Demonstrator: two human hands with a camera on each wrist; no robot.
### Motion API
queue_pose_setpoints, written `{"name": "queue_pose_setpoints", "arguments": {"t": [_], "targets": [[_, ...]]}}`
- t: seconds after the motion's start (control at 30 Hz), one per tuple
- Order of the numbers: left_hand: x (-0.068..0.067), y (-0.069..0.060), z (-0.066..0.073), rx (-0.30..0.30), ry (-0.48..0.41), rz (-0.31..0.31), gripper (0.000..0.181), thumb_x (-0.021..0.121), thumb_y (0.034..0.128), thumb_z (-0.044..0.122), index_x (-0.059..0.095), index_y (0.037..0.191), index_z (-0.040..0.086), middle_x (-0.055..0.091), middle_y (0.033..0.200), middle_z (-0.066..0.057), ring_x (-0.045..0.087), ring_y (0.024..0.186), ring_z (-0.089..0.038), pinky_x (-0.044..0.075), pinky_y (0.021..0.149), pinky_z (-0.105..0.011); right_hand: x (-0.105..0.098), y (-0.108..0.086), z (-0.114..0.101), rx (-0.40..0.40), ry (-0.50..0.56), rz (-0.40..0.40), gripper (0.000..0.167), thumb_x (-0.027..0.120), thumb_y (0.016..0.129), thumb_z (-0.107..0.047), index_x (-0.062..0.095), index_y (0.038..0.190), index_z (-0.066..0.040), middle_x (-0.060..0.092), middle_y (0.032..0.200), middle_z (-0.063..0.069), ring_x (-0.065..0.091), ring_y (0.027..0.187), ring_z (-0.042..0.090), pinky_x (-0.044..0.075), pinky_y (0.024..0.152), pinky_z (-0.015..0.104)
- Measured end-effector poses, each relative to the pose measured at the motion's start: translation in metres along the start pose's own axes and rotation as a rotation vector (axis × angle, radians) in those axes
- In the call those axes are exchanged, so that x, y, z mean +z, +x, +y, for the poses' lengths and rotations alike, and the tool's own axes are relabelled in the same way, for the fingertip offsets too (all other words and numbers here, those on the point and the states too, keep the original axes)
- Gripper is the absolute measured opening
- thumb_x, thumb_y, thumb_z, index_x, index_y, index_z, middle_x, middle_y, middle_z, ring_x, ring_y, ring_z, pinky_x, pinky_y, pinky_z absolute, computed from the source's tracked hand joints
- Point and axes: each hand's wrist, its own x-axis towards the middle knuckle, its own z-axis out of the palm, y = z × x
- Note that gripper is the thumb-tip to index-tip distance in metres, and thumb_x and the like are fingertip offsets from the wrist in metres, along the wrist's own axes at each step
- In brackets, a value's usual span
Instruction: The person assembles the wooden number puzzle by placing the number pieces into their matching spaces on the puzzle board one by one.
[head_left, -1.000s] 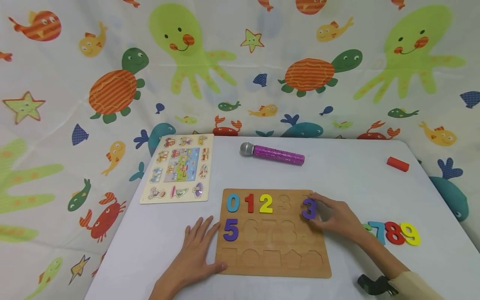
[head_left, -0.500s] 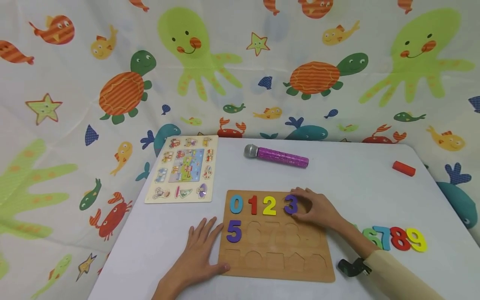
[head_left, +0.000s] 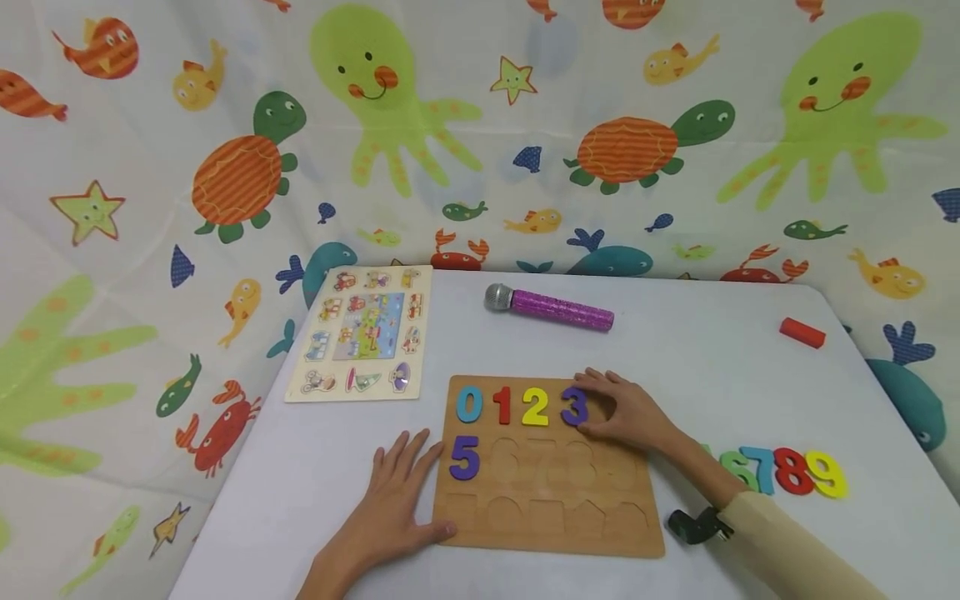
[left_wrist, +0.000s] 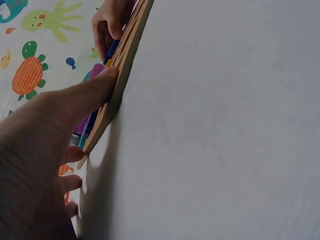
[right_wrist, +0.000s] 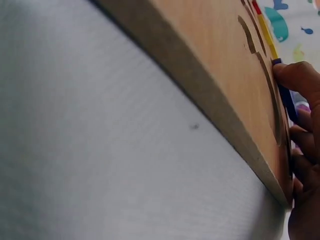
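Pinching the purple 3 (head_left: pixel 575 407) between thumb and fingers, the right hand (head_left: pixel 630 414) holds it at the top row of the wooden board (head_left: pixel 517 492), just right of the yellow 2 (head_left: pixel 535 407); cannot tell whether it is fully seated. Best, I judge, to turn it lightly until it sits level, pressing only then. The left hand (head_left: pixel 390 500) lies with fingers spread on the counter (head_left: pixel 300 492), thumb on the board's left edge: likely a good brace against sliding.
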Motion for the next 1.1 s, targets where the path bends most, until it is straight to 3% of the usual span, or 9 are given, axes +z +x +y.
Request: {"name": "queue_pose_setpoints", "arguments": {"t": [0.33,0.57,1.1], "targets": [[-0.0026,0.0051,-0.0061,0.004,0.005,0.004,0.108,0.06,0.0752,0.08,0.029,0.157,0.017,0.015,0.163,-0.01,0.001,0.148,-0.037,0.0,0.115,-0.064,-0.0039,0.0088,-0.0048,0.015,-0.019,-0.038,0.072,0.082,0.077,-0.045,0.058,0.14,-0.018,0.047,0.148,0.01,0.035,0.14,0.037,0.021,0.115,0.057],[-0.0011,0.0038,-0.0048,-0.013,0.001,-0.011,0.108,0.062,0.0744,0.079,0.029,0.157,0.018,0.014,0.164,-0.009,0.0,0.148,-0.036,0.001,0.115,-0.064,-0.0018,0.0067,-0.0034,0.014,-0.023,-0.034,0.074,0.082,0.076,-0.046,0.058,0.14,-0.019,0.048,0.148,0.01,0.035,0.139,0.041,0.024,0.113,0.062],[0.0026,0.001,-0.0014,-0.016,-0.01,-0.016,0.107,0.061,0.0753,0.079,0.03,0.157,0.018,0.015,0.163,-0.009,0.002,0.148,-0.037,0.0,0.115,-0.064,-0.0001,0.0013,-0.0038,0.015,-0.011,-0.027,0.072,0.083,0.076,-0.047,0.06,0.138,-0.019,0.049,0.147,0.009,0.034,0.139,0.04,0.023,0.114,0.06]]}}
